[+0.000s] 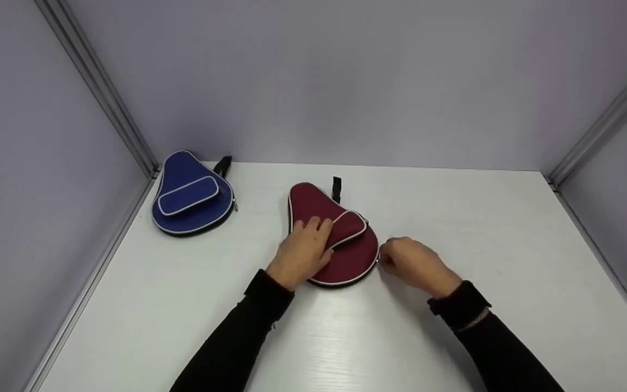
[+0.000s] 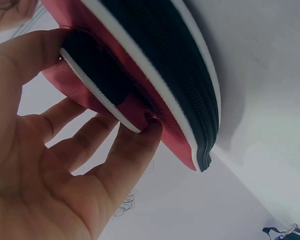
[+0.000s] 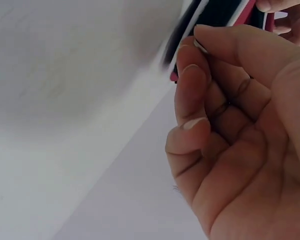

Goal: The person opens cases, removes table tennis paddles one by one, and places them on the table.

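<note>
Pinching the zip pull [image 1: 377,261] at the right edge of the red case [image 1: 349,256], the person's right hand [image 1: 412,262] had its thumb and forefinger together and its other fingers curled in. The pull itself was mostly hidden from me.

The left hand [image 1: 303,250] gripped the raised pocket [image 1: 349,227] on the front of the red case – from the left wrist view I saw the thumb at one end and the forefinger denting the other.

The red case lay flat near the middle of the white table [image 1: 313,348], its narrow end toward the back wall [image 1: 324,81] and its round end toward the person. White piping ran round it, and a black strap [image 1: 337,189] stuck out beside the narrow end. Along its side I made out a dark zip band [image 2: 190,75].

Well apart, at the table's far left corner, I saw a blue case [image 1: 192,196] of similar shape – white-piped, with its own pocket and black strap.

Black sleeves [image 1: 226,337] covered both forearms.
</note>
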Action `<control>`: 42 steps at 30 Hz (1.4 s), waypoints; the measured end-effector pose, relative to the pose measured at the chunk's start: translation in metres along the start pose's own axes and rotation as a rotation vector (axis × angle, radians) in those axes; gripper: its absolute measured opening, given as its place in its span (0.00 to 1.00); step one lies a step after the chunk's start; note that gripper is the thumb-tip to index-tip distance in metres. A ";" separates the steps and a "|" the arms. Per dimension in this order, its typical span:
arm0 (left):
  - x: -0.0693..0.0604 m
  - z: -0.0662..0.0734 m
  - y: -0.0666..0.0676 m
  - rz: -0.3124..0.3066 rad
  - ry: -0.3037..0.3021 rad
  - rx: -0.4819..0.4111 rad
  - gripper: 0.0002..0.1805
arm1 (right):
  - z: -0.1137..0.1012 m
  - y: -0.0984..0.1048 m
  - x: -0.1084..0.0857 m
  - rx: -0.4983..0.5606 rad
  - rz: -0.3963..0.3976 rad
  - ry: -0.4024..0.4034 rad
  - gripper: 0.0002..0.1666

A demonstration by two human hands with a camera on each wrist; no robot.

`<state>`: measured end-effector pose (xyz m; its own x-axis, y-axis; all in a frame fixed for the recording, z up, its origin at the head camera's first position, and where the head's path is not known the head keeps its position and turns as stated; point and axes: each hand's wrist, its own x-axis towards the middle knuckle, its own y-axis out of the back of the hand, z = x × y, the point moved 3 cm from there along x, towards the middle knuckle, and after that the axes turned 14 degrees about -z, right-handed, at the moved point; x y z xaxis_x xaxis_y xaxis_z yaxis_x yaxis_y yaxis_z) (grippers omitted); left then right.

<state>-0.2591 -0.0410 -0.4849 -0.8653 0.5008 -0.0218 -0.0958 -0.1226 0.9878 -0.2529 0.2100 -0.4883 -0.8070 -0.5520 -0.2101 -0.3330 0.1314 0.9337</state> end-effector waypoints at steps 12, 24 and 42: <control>0.000 -0.001 0.002 0.007 -0.001 -0.022 0.33 | -0.016 -0.004 -0.003 0.025 -0.068 0.040 0.15; -0.002 0.004 0.002 0.010 -0.015 -0.022 0.35 | -0.023 -0.005 -0.001 -0.031 -0.026 0.099 0.15; -0.002 0.024 0.005 -0.079 -0.152 -0.100 0.34 | 0.037 0.013 -0.004 -0.021 0.056 -0.051 0.09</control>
<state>-0.2460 -0.0219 -0.4766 -0.7699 0.6346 -0.0676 -0.2152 -0.1584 0.9636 -0.2719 0.2445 -0.4862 -0.8482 -0.5013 -0.1710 -0.2764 0.1435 0.9503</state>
